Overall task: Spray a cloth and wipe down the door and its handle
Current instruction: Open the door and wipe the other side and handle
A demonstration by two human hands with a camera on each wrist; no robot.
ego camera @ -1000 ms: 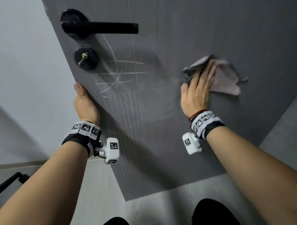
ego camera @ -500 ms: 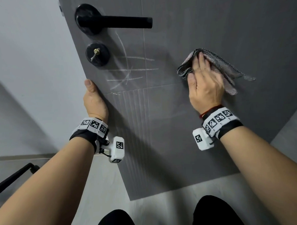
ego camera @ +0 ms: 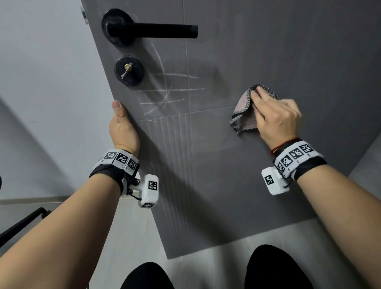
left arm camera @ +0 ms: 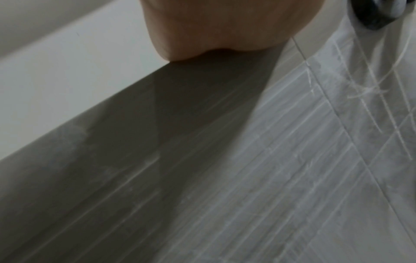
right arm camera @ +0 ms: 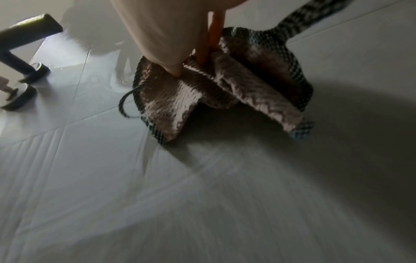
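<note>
- The dark grey panelled door [ego camera: 262, 185] fills most of the head view; its free edge runs down the left side, with a pale wall [ego camera: 36, 95] beyond it.
- The left hand [ego camera: 122, 127] grips that edge below the lock, thumb lying flat along the front face and the fingers wrapped round behind, out of sight.
- In the left wrist view only the heel of the left hand [left arm camera: 225, 26] shows against the door [left arm camera: 247, 178], so the fingers cannot be checked there.
- The right hand [ego camera: 275, 117] has its fingers curled over a crumpled pink cloth with a black-and-white checked border [ego camera: 244, 112] and presses it against the door face, to the right of the lock and lower than the handle.
- The right wrist view shows the fingertips [right arm camera: 173, 69] dug into the folds of the cloth [right arm camera: 225, 92], which lies bunched on the door [right arm camera: 202, 195].
- The black lever handle on a round rosette [ego camera: 151, 30] sits high on the door, well apart from the cloth, pointing right.
- Just under it is a round black lock plate with a small brass thumb-turn [ego camera: 128, 70].
- White chalk-like scratch marks [ego camera: 170, 88] cross the door between the lock plate and the cloth.
- The grey tiled floor [ego camera: 211, 271] lies under the door's lower edge.
</note>
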